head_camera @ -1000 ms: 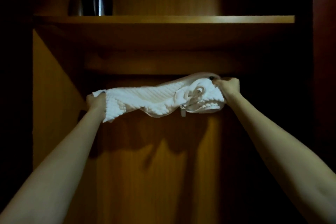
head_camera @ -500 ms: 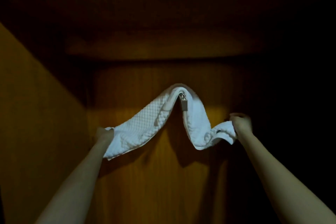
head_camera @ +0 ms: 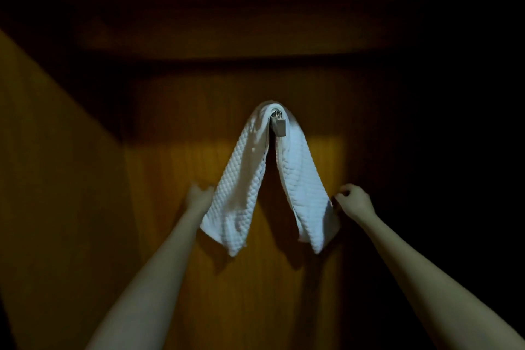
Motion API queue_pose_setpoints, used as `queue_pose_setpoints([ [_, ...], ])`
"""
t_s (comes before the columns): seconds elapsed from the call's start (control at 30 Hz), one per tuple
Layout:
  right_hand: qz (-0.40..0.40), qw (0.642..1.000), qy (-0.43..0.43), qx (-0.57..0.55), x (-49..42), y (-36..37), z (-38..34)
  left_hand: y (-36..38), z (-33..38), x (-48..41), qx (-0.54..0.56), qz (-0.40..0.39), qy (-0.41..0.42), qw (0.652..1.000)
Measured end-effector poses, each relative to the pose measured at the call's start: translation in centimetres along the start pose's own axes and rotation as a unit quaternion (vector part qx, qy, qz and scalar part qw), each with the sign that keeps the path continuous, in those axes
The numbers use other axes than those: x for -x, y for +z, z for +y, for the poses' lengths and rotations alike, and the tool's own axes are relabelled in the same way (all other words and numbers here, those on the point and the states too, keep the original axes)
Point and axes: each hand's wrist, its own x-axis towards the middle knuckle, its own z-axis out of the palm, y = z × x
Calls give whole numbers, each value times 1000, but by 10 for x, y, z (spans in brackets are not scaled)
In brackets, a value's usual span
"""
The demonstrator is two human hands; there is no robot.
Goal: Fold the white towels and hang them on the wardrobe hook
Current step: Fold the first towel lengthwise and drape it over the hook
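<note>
A white waffle-textured towel [head_camera: 244, 187] is draped over a metal hook [head_camera: 279, 125] on the wardrobe's wooden back panel. Its two halves spread downward in an upside-down V. My left hand [head_camera: 199, 196] holds the outer edge of the left half, and the cloth partly hides its fingers. With curled fingers, my right hand [head_camera: 353, 199] pinches the outer edge of the right half [head_camera: 304, 187]. Both loose ends dangle below my hands.
The wooden back panel [head_camera: 255, 293] is lit around the towel. A wooden side wall [head_camera: 56, 179] slants in on the left. A dark shelf underside [head_camera: 255, 37] runs above the hook. The right side is in deep shadow.
The towel went from stretched level between my hands to draped over the hook. Both hands have dropped lower, so the halves hang steeper. The view has moved closer and tilted down.
</note>
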Motion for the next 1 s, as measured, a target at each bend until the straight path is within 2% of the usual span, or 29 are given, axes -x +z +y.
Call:
queue_pose_setpoints([
  [0.1,18,986,-143,-83,7,0,-49,14,40,22,43,-6,171,984],
  [0.17,-39,964,-228,-135,14,2,-85,32,64,45,10,-67,276,959],
  [0.23,-76,938,-302,-155,22,7,-115,47,72,61,-18,-135,336,932],
  [0.27,-70,929,-330,-154,23,11,-125,53,75,65,-7,-141,353,925],
  [0.33,-6,934,-339,-117,23,14,-135,57,80,63,25,-111,386,915],
  [0.4,46,927,-350,-128,22,11,-135,56,87,52,40,-67,386,919],
  [0.47,36,911,-361,-197,19,4,-131,54,93,41,61,-50,362,929],
  [0.57,-1,903,-338,-266,14,-5,-131,52,102,32,86,-58,373,922],
  [0.7,3,903,-358,-236,8,-4,-140,51,106,30,102,-59,390,913],
  [0.9,51,901,-370,-222,-4,5,-146,52,115,22,45,-47,414,908],
  [1.0,78,903,-367,-208,-13,-7,-156,38,123,13,25,-90,421,902],
])
